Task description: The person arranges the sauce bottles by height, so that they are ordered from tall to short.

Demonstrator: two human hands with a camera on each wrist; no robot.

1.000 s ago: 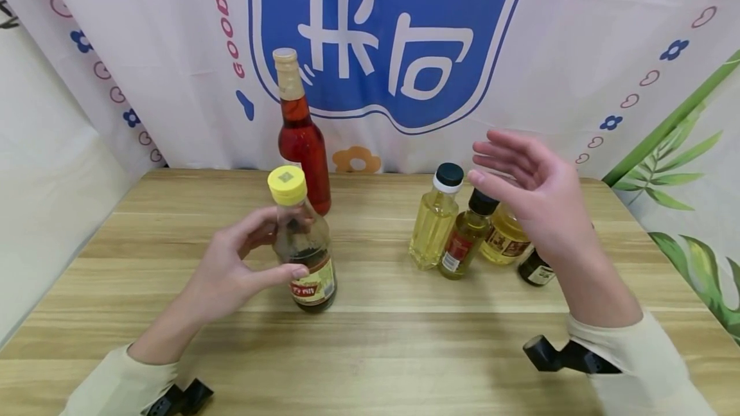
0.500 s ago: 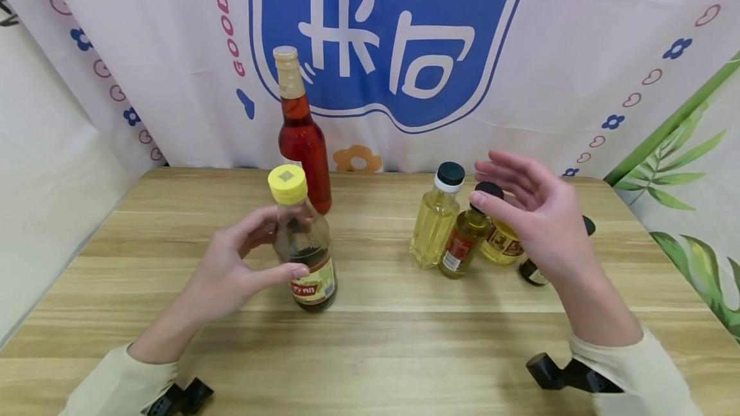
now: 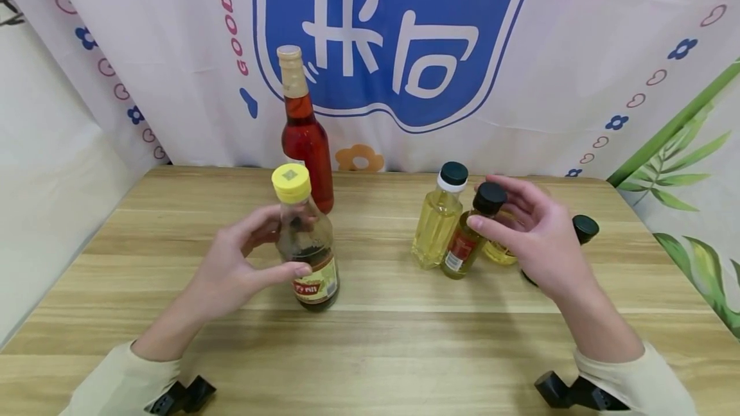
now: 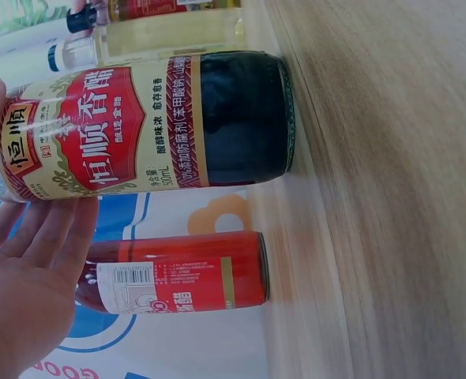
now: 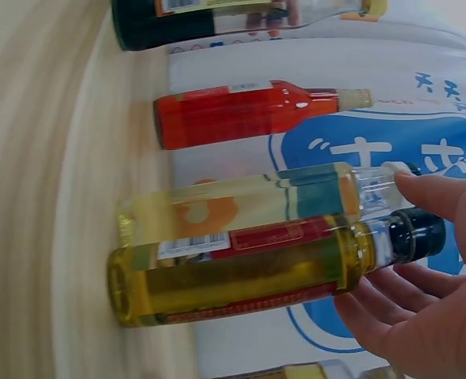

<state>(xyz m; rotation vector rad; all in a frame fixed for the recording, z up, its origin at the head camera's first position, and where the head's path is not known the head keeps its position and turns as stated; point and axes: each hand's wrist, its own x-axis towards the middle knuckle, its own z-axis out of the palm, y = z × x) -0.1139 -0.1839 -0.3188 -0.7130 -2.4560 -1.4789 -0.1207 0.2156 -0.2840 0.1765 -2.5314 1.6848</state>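
A vinegar bottle (image 3: 306, 242) with a yellow cap and a cream-and-red label stands upright on the wooden table. My left hand (image 3: 237, 268) grips it, thumb in front and fingers behind. In the left wrist view its label (image 4: 99, 130) faces the camera. My right hand (image 3: 540, 236) is at the neck of a small oil bottle (image 3: 464, 242) with a black cap and red label. Thumb and fingers are spread to either side of that neck in the right wrist view, with the bottle (image 5: 249, 268) between them.
A tall red bottle (image 3: 306, 146) stands behind the vinegar. Left of the small oil bottle is a pale yellow oil bottle (image 3: 436, 226). Another oil bottle (image 3: 499, 253) and a dark-capped bottle (image 3: 585, 228) are partly hidden by the right hand. A printed curtain (image 3: 393, 146) hangs behind the table.
My right hand has come down from above the oil bottles to the black-capped bottle's neck. The left hand stays on the vinegar bottle.
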